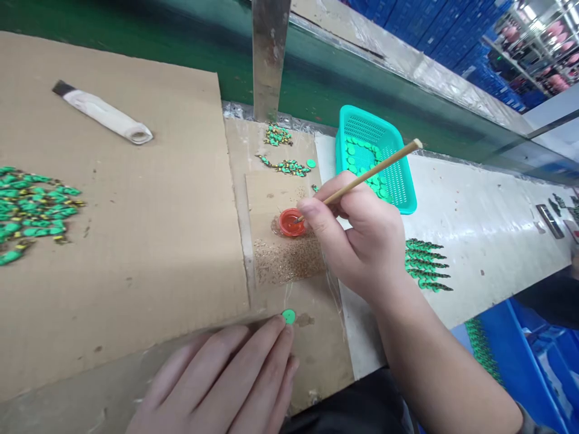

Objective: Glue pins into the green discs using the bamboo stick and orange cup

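My right hand is closed around a thin brush with a wooden handle. The brush's dark tip dips into a small red cap of reddish liquid. Lower down, the fingers of my left hand lie close together, their tips gripping the edge of a small round green disc on the cardboard. My left thumb is hidden. Brown specks cover the cardboard square around the cap. Small green, black and yellow pieces lie behind the cap, beside another green disc.
A turquoise basket of green discs stands beyond my right hand. Rows of green pieces with dark twisted ends lie to the right. At left are a pile of green pieces and a white-wrapped brush. A metal post rises behind.
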